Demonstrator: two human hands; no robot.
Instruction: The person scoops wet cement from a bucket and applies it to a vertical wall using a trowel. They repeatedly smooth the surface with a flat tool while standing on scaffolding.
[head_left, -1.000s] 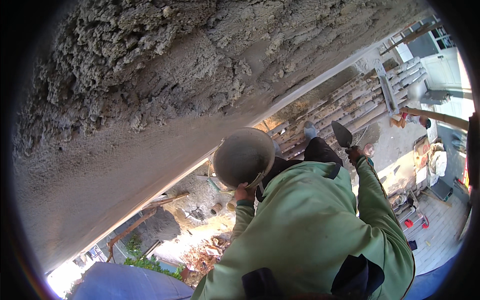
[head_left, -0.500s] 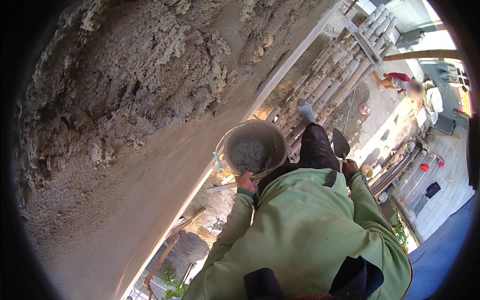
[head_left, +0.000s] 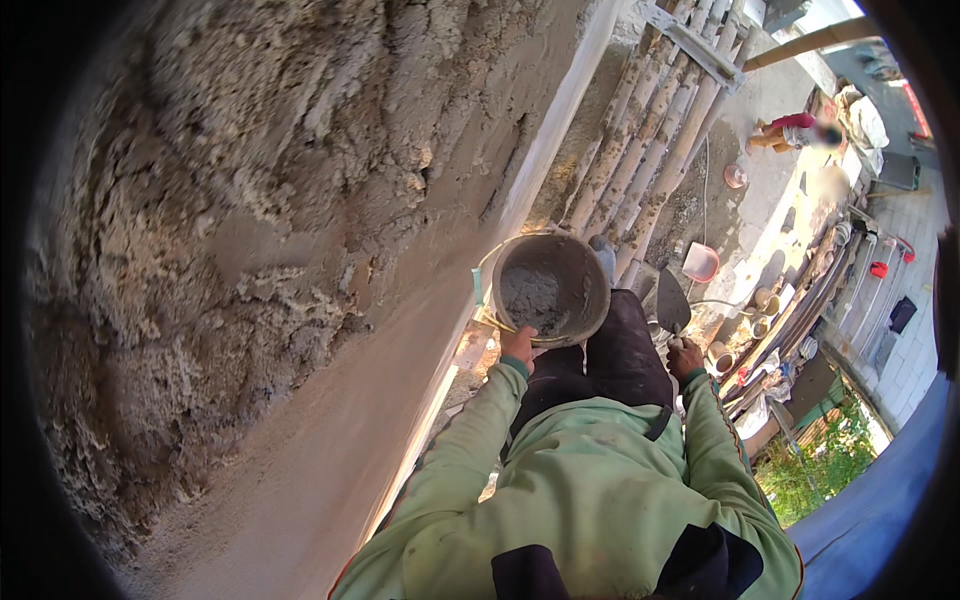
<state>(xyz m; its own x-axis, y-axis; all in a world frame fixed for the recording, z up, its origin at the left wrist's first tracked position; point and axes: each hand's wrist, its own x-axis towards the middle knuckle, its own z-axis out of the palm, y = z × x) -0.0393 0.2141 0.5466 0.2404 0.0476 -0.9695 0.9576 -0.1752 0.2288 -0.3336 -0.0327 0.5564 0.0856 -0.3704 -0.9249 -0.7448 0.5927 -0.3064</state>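
My left hand [head_left: 518, 346] grips the near rim of a round bucket [head_left: 585, 278], held in front of my thighs beside the wall. Wet grey mortar [head_left: 530, 294] lies in its bottom, and its yellow handle hangs on the left side. At the right, my right hand [head_left: 685, 357] is closed round the handle of a pointed trowel [head_left: 673, 300], blade turned away from me. The trowel is apart from the bucket. Along the left rises a wall [head_left: 250, 180] with rough mortar above and a smoother band [head_left: 330, 400] by its edge.
Bamboo poles [head_left: 640, 150] form a walkway ahead, with a crosspiece [head_left: 690, 42] at the far end. A person [head_left: 790, 132] is on the ground at the far right. A pink container [head_left: 701, 262], pipes, buckets and plants [head_left: 820, 460] lie below to the right.
My view has shifted along the walkway, and my legs have changed stance. The bucket and trowel have stayed in my hands, both a little further right in view. More of the pink container shows.
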